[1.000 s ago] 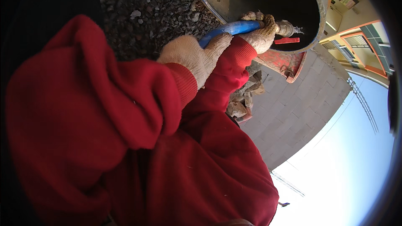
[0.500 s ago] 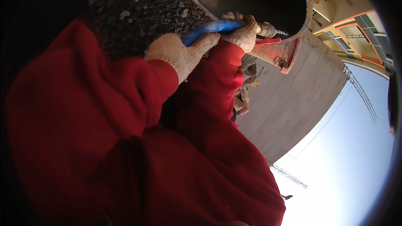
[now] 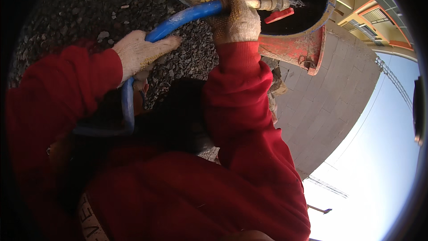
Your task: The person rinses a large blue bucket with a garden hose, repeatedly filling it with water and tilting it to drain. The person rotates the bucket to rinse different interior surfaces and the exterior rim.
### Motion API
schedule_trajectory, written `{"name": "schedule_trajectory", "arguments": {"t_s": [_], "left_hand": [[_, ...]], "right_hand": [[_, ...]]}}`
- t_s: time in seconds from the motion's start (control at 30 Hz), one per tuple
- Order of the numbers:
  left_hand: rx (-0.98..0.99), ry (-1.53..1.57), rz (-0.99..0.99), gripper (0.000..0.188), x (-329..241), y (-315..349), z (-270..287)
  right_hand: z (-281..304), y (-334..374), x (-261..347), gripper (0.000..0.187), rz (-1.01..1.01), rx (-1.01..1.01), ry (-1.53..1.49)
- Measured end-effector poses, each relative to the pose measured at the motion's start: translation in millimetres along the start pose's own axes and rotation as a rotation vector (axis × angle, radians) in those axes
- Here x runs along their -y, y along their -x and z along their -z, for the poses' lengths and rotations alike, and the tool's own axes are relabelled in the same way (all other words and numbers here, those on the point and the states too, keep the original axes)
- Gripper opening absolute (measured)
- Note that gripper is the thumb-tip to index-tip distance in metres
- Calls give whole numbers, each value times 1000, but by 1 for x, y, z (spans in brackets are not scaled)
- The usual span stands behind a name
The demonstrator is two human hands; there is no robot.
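Gravel (image 3: 122, 27): dark and loose, under the hose's bend as I watch remotely.
Left hand (image 3: 138, 56): gloved, wrapped round the blue hose (image 3: 187, 17), one digit stretched rightward; I judge it carries the slack and steers the curve.
Left forearm (image 3: 67, 80): enters from the left edge, rising slightly to the wrist.
Right hand (image 3: 240, 24): higher, gloved, clasped over the hose's end just behind the valve (image 3: 267, 2), probably to steady the outlet.
Right forearm (image 3: 236, 93): nearly upright, reaching far up.
Red lever (image 3: 279, 15): hangs off the valve, untouched.
Water (image 3: 298, 3): spurts from the outlet, over the drum (image 3: 331, 2).
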State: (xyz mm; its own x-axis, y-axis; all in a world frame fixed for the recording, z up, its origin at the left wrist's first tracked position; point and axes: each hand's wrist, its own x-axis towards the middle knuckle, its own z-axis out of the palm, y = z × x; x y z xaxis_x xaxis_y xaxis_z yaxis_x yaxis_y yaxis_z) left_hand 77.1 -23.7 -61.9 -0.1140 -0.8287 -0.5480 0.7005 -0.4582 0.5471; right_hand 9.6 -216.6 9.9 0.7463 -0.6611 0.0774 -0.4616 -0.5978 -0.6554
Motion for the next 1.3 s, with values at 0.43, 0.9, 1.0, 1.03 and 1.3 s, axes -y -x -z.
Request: {"name": "schedule_trajectory", "arguments": {"t_s": [0.43,0.9,1.0,1.03,1.3], "left_hand": [[-190,-139,-297,59,88,-63,-9],[-124,-411,-415,65,81,-82,-23],[-103,-397,-425,69,89,-86,-32],[-106,-388,-416,70,93,-87,-36],[-186,-396,-426,66,97,-91,-42]], "right_hand": [[-28,12,-63,20,334,191,468],[-6,4,-39,16,37,96,-185],[-8,2,-40,19,-170,114,-401],[-10,3,-39,21,-242,121,-472],[-16,1,-49,22,-395,98,-538]]}}
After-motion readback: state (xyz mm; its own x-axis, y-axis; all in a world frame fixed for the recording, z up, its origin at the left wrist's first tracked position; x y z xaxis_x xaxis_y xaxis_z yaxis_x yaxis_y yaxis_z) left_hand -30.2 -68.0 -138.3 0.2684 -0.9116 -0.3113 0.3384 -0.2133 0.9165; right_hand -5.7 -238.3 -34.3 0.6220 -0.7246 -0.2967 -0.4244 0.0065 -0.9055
